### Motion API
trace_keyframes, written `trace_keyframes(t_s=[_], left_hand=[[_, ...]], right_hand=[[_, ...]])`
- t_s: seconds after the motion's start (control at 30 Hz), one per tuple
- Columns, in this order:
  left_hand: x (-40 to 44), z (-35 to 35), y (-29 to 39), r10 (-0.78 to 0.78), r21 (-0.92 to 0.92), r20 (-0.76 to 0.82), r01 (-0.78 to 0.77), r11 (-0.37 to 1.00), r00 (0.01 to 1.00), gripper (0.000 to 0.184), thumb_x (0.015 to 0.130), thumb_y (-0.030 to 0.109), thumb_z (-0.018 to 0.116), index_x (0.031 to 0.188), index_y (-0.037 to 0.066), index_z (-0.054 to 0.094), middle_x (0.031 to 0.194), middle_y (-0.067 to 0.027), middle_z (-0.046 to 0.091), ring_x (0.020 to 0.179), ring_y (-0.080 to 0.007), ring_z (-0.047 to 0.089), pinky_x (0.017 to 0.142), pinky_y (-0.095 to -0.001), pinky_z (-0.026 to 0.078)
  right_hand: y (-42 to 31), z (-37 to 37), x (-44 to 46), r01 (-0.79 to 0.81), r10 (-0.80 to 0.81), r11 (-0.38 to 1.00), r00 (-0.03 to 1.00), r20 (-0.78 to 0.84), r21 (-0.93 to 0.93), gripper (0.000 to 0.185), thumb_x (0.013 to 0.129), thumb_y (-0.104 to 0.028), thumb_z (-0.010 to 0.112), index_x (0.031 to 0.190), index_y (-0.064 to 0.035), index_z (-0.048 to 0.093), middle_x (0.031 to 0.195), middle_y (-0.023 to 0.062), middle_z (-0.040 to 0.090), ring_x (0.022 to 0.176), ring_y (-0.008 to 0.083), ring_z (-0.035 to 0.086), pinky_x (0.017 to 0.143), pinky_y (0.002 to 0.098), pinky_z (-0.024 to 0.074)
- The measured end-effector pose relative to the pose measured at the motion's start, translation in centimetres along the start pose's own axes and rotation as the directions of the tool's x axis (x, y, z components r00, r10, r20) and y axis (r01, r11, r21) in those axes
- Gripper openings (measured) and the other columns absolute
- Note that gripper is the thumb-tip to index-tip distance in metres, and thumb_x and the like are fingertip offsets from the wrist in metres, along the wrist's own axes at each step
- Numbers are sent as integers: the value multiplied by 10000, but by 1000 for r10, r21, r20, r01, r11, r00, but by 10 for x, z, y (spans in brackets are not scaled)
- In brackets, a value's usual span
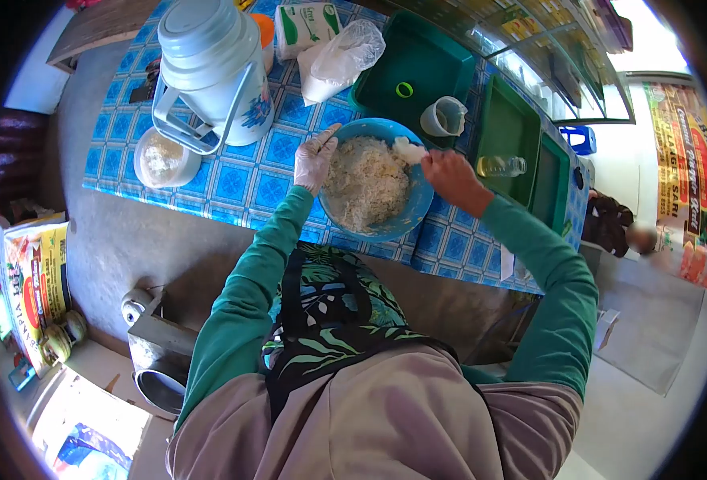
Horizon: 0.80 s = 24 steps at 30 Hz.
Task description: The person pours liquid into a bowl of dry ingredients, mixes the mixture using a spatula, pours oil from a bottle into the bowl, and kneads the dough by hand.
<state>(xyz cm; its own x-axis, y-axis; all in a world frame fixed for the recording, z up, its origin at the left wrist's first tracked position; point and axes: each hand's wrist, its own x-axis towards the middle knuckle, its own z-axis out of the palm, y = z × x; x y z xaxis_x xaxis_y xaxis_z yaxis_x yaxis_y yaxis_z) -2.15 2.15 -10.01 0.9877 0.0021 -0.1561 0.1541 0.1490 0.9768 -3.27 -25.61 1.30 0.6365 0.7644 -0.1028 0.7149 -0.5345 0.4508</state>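
A blue basin (pixel 421 204) stands near the table's front edge, with a crumbly, whitish flour mixture (pixel 367 186) inside. My left hand (pixel 314 160), in a clear plastic glove, grips the basin's left rim. At the opposite rim, my bare right hand (pixel 453 177) is closed on a soft-looking white thing (pixel 409 150). This white piece hangs over the mixture; I cannot make out its kind. Just behind the right hand, a clear measuring cup (pixel 443 118) sits by the green tray (pixel 405 48).
A large white thermos jug (pixel 213 76) and a tub of white stuff (pixel 165 158) occupy the table's left side. Behind the basin are a tissue pack (pixel 307 28) and a plastic bag (pixel 345 56). A glass jar (pixel 501 166) lies on another green tray (pixel 507 132). A glass case (pixel 561 48) borders the back.
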Motion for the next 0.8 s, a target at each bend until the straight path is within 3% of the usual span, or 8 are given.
trace_keyframes(t_s=[0.13, 0.27, 0.37, 0.43, 0.53, 0.67, 0.73, 0.8], left_hand=[[0, 0, 3, -4, 44, -9, 5, 999, 1000, 307, 941, 111, 557, 1235, 55, 625, 1197, -65, 634, 1071, -120, 550, 956, -258, 417], [0, 2, 6, -40, 68, -24, 42, 997, 999, 296, 942, 111, 555, 1222, 62, 636, 1167, -65, 646, 1054, -122, 555, 960, -262, 414], [3, 8, -6, -47, 33, -50, 48, 998, 998, 297, 952, 127, 548, 1230, 71, 631, 1165, -61, 641, 1053, -126, 552, 967, -267, 409], [3, 11, -8, -65, -188, -72, 50, 981, 995, 305, 963, 138, 536, 1249, 68, 616, 1177, -55, 630, 1049, -126, 545, 958, -266, 409], [-1, 9, 9, -148, 65, -48, 151, 986, 988, 327, 972, 140, 521, 1281, 58, 588, 1203, -53, 614, 1048, -119, 533, 943, -258, 409], [-8, 5, 5, -113, 32, 14, 113, 993, 993, 342, 977, 139, 510, 1306, 62, 568, 1210, -54, 609, 1035, -110, 526, 929, -252, 410], [-13, 9, 5, -59, -91, -58, 54, 994, 997, 330, 969, 117, 516, 1287, 56, 580, 1134, -115, 650, 977, -145, 583, 897, -270, 459], [-13, 8, 6, -52, -84, -44, 49, 995, 998, 332, 971, 112, 512, 1290, 48, 575, 1148, -111, 641, 988, -143, 577, 900, -268, 457]], right_hand=[[-51, -22, -30, -281, 220, 946, 923, 317, 161, 112, 724, -72, 598, 828, -28, 589, 664, 92, 582, 632, 255, 629, 517, 379, 505], [-99, -65, -29, -436, 320, 861, 865, 386, 262, 80, 718, -56, 594, 783, -9, 593, 680, 150, 615, 685, 286, 657, 554, 405, 519], [-133, -65, -22, -688, 479, 588, 720, 502, 425, 74, 716, -70, 595, 734, 2, 597, 725, 207, 631, 703, 346, 648, 583, 445, 517], [-153, -68, -8, -822, 562, 309, 563, 606, 478, 123, 730, -109, 609, 734, 13, 609, 741, 229, 629, 734, 405, 633, 617, 486, 507], [-171, -67, 18, -824, 634, 66, 470, 614, 563, 149, 758, -141, 608, 761, 7, 628, 767, 244, 627, 768, 438, 622, 652, 510, 498], [-152, -67, 31, -790, 580, -212, 373, 724, 576, 167, 771, -159, 605, 745, 1, 646, 766, 255, 626, 773, 425, 622, 664, 505, 495], [-138, -87, 27, -864, 718, 178, 442, 538, 472, 174, 766, -170, 604, 710, -14, 657, 747, 246, 632, 769, 406, 627, 652, 502, 490], [-112, -109, 20, -845, 702, 249, 494, 512, 474, 170, 761, -164, 598, 714, -14, 661, 748, 240, 638, 767, 399, 633, 649, 500, 491]])
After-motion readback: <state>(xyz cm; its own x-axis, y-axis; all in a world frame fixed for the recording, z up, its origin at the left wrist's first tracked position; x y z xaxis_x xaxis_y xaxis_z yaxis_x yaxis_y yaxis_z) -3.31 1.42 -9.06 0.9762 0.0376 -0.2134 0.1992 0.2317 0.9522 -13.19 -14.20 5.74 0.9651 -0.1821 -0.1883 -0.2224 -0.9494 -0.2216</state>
